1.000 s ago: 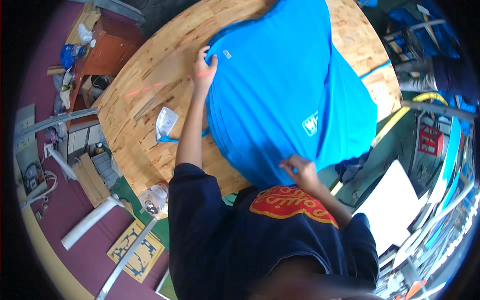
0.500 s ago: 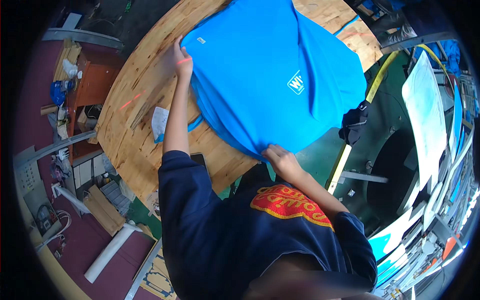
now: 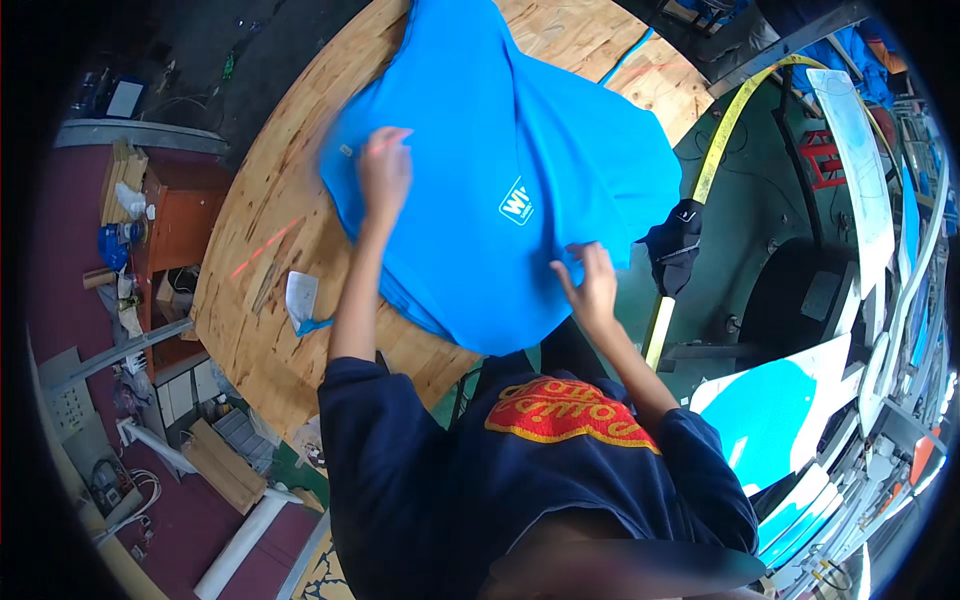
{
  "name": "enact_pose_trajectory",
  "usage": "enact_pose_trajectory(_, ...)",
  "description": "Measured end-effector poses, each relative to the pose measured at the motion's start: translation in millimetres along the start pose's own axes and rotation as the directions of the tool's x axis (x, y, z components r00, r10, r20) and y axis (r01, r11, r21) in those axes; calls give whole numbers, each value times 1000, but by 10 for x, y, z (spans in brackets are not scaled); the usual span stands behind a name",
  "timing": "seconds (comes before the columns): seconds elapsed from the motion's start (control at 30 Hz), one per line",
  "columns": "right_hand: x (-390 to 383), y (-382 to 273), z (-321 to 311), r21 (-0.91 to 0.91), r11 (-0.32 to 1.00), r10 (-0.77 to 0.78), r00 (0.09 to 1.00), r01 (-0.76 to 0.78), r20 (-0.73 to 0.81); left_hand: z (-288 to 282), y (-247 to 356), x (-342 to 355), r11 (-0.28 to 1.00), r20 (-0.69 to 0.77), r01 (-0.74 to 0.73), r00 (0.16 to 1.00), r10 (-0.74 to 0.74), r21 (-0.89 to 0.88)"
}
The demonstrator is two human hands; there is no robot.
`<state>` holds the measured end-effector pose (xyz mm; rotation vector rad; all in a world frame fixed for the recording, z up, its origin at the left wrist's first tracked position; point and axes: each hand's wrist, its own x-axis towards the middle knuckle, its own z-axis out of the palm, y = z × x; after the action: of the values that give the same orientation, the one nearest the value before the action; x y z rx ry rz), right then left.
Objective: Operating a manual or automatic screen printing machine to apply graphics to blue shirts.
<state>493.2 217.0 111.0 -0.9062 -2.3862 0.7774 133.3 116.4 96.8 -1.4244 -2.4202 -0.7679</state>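
A large piece of bright blue cloth (image 3: 450, 230) with a white printed mark lies spread across the wooden table, its near edge hanging over the table's rim. Above its left part is my left hand (image 3: 385, 175), blurred by motion, so its grip is unclear. My right hand (image 3: 592, 285) is over the right near part of the cloth, thumb apart from the fingers and nothing visible between them. Whether the fingertips touch the fabric I cannot tell.
The round-edged wooden table (image 3: 245, 290) carries a white paper slip (image 3: 301, 297) with a blue strip beside it. A yellow band (image 3: 722, 140) with a black cloth bundle (image 3: 676, 250) runs along the right. Left stands a reddish-brown cabinet (image 3: 185, 195); white and blue panels (image 3: 770, 410) lean at right.
The cloth has shifted left in view. My left hand has come off its far left edge and moved inward over it. My right hand has let go of the near edge and moved up.
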Motion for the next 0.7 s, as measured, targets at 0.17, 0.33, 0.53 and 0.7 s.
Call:
enact_pose_trajectory(0.17,140,246,-190,-128,974,-158,967,186,202,464,1185,220,968,382,-175,894,233,-181)
enact_pose_trajectory(0.33,218,580,-122,117,992,-58,995,49,76,676,1332,503,874,380,-433,787,486,-221)
enact_pose_trajectory(0.53,590,992,-431,419,831,412,911,-366,-22,981,1586,1057,808,311,-536,746,589,-245)
enact_pose_trajectory(0.7,915,1613,-558,382,828,509,838,-412,-199,1453,2132,1659,841,227,-474,816,531,-262)
